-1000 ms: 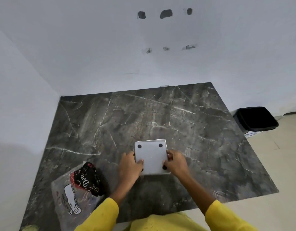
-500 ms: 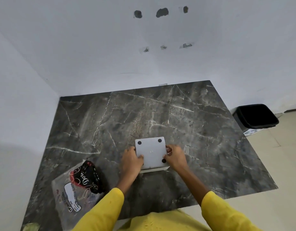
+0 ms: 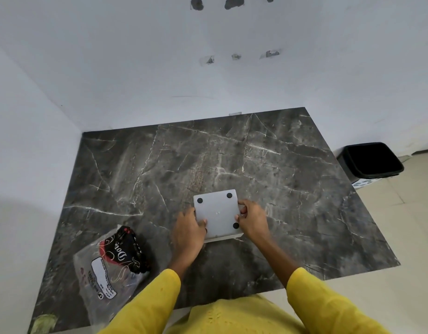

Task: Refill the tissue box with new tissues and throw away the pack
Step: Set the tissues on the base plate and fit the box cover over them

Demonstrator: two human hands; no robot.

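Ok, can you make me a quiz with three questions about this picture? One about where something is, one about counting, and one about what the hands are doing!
1. Where is the black bin?
A. On the marble table
B. On the floor, right of the table
C. Under the tissue pack

2. How many black round feet show on the white tissue box?
A. One
B. Three
C. Six

3. What are the hands doing with the box?
A. Both hold it, one on each side
B. Only one touches it
C. Neither touches it

Answers:
1. B, the bin stands on the pale floor beyond the right edge of the marble table.
2. B, two dots sit at the far corners and one at the near right; the left hand covers the fourth corner.
3. A, the left hand and the right hand grip opposite sides, while the tissue pack lies apart at the left.
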